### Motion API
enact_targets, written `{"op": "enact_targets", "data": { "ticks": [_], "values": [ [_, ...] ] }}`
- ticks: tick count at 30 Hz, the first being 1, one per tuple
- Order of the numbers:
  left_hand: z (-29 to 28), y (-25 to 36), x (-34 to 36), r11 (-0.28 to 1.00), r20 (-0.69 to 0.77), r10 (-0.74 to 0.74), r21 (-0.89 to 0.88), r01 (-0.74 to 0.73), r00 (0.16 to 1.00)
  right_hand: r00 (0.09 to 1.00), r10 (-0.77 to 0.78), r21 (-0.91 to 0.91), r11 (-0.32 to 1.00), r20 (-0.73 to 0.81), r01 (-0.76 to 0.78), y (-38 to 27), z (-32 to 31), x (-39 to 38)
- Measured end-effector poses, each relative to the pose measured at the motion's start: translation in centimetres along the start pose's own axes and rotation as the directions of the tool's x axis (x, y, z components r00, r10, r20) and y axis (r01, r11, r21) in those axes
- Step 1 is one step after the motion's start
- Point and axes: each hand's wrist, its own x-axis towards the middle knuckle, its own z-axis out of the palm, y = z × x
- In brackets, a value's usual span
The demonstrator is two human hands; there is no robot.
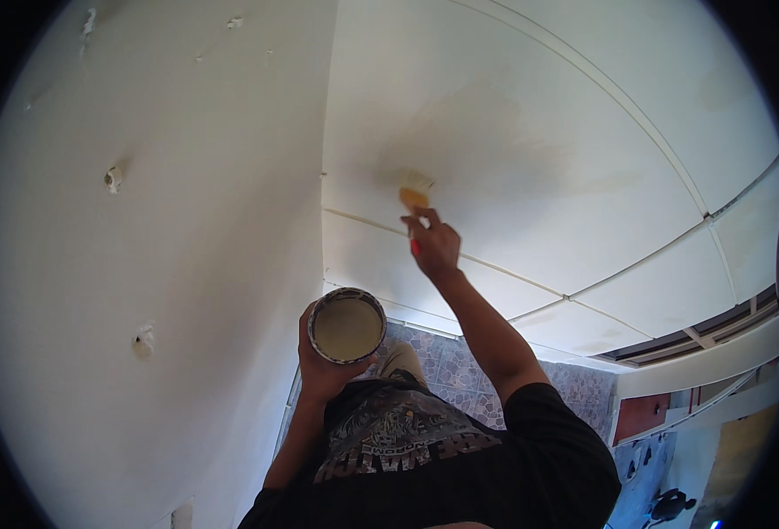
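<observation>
My right hand point(434, 242) is closed around the handle of a paintbrush point(414, 196), part of whose red handle shows below the fingers. Pale bristles at the brush's far end meet the white wall panel point(513, 115) in front of me, or come very close to it. Against my body, my left hand point(323, 375) grips a round paint can point(347, 326) from the side and below. Cream-coloured paint is visible inside the can, and its rim is smeared. The can is held with its mouth facing up.
At left stands a pale wall point(204, 220) with chipped patches point(144, 340) and a small hole point(113, 179). Grooves divide the panels ahead. Below lies a stone-patterned floor point(460, 366). A window opening point(698, 335) and a reddish-brown panel point(641, 417) appear at the right.
</observation>
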Motion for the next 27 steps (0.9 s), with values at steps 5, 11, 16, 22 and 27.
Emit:
{"op": "enact_targets", "data": {
  "ticks": [5, 11, 16, 22, 27],
  "values": [
    [-0.2, -0.1, -0.3, 0.997, -0.004, 0.061, 0.05, -0.061, 0.998, 0.992, 0.021, 0.226, 0.973, 0.123, -0.048, -0.1, 1.1, 1.2],
    [-0.7, -0.1, -0.8, 0.999, -0.045, 0.042, 0.018, -0.041, 0.998, 0.958, -0.073, 0.102, 0.989, -0.277, 0.105, 1.2, -11.2, 11.5],
    [-0.9, -0.4, -0.7, 0.998, -0.052, 0.054, 0.027, -0.053, 0.997, 0.855, -0.076, -0.115, 0.993, -0.513, 0.019, 0.4, -17.1, 13.8],
    [-1.0, -0.3, -0.7, 0.999, -0.056, 0.045, 0.007, -0.045, 0.997, 0.932, 0.006, -0.127, 0.99, -0.362, -0.055, 0.3, -10.5, 10.6],
    [-0.5, 0.2, -0.7, 0.998, -0.066, 0.066, 0.009, -0.065, 0.996, 0.999, -0.037, -0.022, 0.999, 0.024, 0.037, -1.3, 1.1, 2.9]
  ]
}}
